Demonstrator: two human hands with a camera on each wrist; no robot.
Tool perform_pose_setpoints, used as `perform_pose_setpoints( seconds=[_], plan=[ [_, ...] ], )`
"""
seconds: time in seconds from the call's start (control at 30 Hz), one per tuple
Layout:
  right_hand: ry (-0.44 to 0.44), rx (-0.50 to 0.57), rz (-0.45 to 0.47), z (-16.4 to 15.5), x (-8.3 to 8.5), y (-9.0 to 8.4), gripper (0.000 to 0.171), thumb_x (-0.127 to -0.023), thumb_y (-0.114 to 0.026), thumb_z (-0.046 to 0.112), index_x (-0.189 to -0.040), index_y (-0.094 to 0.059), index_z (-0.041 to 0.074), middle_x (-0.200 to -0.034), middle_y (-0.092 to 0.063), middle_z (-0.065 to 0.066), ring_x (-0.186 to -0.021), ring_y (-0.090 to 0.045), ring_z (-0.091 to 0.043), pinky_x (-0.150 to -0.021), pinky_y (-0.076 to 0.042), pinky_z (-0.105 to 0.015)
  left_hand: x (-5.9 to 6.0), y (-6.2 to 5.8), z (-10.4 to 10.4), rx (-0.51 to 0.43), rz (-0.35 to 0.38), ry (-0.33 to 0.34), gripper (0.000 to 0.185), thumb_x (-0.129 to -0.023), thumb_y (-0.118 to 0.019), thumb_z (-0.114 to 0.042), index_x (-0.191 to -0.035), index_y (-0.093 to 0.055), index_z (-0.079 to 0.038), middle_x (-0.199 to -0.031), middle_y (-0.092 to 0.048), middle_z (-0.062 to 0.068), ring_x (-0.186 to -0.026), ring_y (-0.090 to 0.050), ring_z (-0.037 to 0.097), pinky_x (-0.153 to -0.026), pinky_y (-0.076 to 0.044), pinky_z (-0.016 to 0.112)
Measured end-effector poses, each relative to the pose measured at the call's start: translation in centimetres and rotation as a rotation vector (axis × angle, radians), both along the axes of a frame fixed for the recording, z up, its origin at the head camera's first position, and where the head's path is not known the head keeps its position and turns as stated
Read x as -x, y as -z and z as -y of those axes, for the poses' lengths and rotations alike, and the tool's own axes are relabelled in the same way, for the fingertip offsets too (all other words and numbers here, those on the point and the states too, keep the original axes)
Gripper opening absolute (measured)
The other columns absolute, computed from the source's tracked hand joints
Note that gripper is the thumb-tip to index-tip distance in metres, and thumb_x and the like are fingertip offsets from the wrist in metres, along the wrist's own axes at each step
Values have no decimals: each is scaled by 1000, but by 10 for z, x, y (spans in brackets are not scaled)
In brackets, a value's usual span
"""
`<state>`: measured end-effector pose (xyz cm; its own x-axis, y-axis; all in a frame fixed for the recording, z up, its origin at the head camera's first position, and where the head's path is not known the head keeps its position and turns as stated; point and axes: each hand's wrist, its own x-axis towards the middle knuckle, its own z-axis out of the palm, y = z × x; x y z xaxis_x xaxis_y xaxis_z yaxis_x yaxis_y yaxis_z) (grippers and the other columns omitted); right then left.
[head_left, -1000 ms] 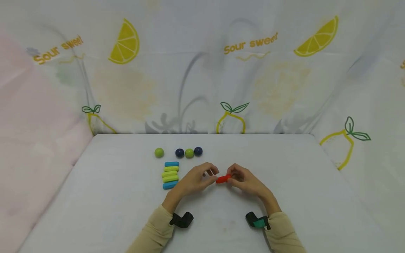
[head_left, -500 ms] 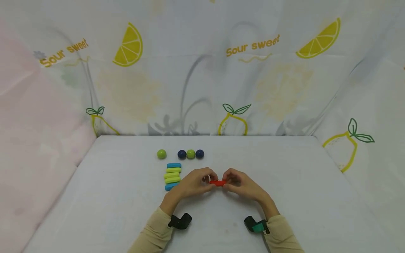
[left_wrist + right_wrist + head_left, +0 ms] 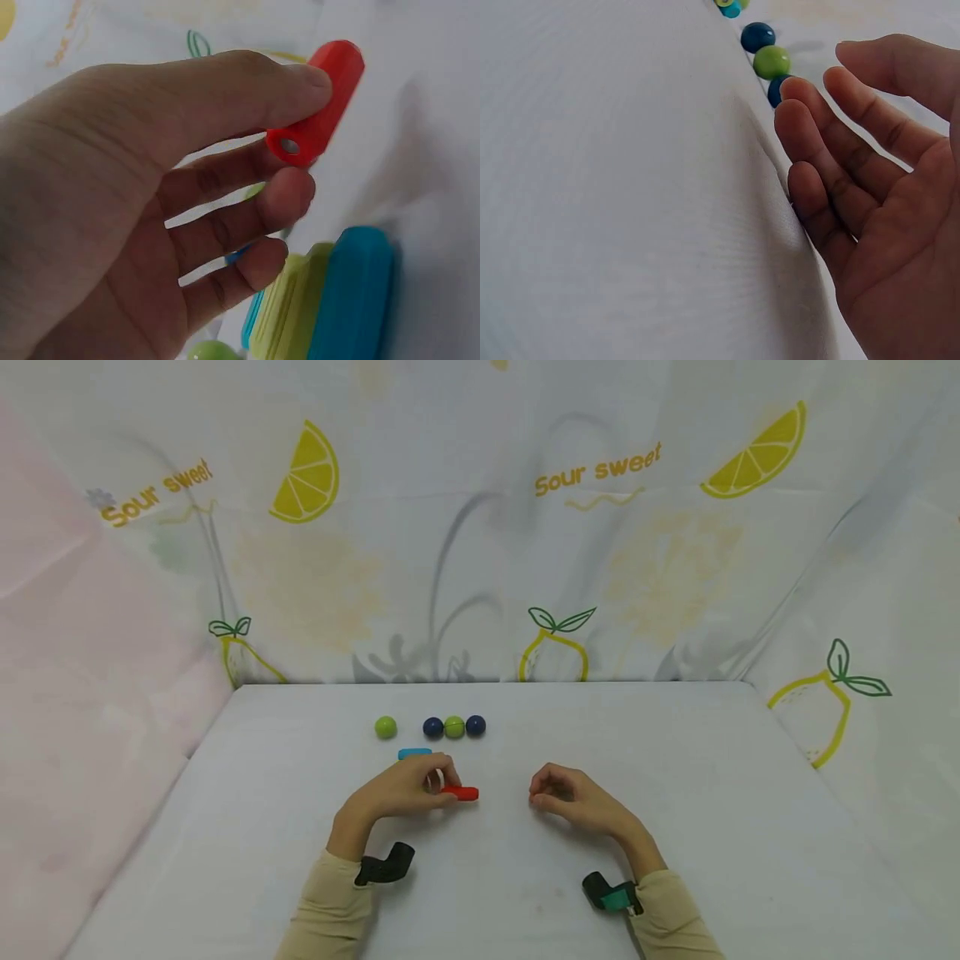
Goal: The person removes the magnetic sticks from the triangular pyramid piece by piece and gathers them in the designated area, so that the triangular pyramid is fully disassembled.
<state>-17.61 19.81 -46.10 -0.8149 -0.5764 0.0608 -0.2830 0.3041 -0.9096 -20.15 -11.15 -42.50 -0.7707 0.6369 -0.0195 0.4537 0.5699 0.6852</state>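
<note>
My left hand (image 3: 393,792) pinches a red faceted stick-shaped piece (image 3: 468,793) between thumb and forefinger. A hole shows in the near end of the red piece (image 3: 337,97) in the left wrist view. Below that hand lies a row of similar blue pieces (image 3: 356,289) and yellow-green pieces (image 3: 289,307); from the head, the hand covers most of them and one blue piece (image 3: 415,753) peeks out behind. To the right, my right hand (image 3: 585,800) is held low over the table with loosely bent fingers. Nothing sits between its fingers in the right wrist view.
Toward the back of the white table (image 3: 637,727), a navy ball (image 3: 433,727), a green ball (image 3: 454,727) and another navy ball (image 3: 476,725) stand in line. A separate green ball (image 3: 386,727) lies left of them. A lemon-printed cloth (image 3: 465,527) hangs behind.
Both hands held the red piece half a second ago. The right hand has let go and stayed near its place, while the left has carried the piece leftward over the row.
</note>
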Motion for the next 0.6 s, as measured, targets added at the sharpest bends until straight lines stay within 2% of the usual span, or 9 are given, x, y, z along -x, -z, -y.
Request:
perform_pose_setpoints(
  seconds=[0.23,0.43,0.6],
  plan=[
    [-14,19,3,-1,1,1,11,-94,-58,16,-102,-59,7,-96,-64,-13,-87,-61,-15,-80,-49,-22,3,-3,27,19,96,-23,13,-79,-76,-22,-82,-63,-20,-69,-58,-4,-61,-51,6,-57,-43,20],
    [-29,37,9,-3,0,1,12,-94,-57,12,-103,-58,3,-96,-64,-18,-87,-61,-20,-78,-50,-22,-1,-7,35,116,189,-36,17,-75,-78,-22,-77,-61,-17,-66,-54,-5,-62,-48,8,-56,-39,21],
    [-28,28,12,-4,0,1,12,-94,-57,13,-102,-59,5,-97,-64,-16,-88,-61,-21,-80,-49,-21,-1,-9,39,119,228,-45,19,-74,-77,-15,-77,-59,-11,-68,-53,-2,-65,-48,12,-57,-39,23]
  ],
)
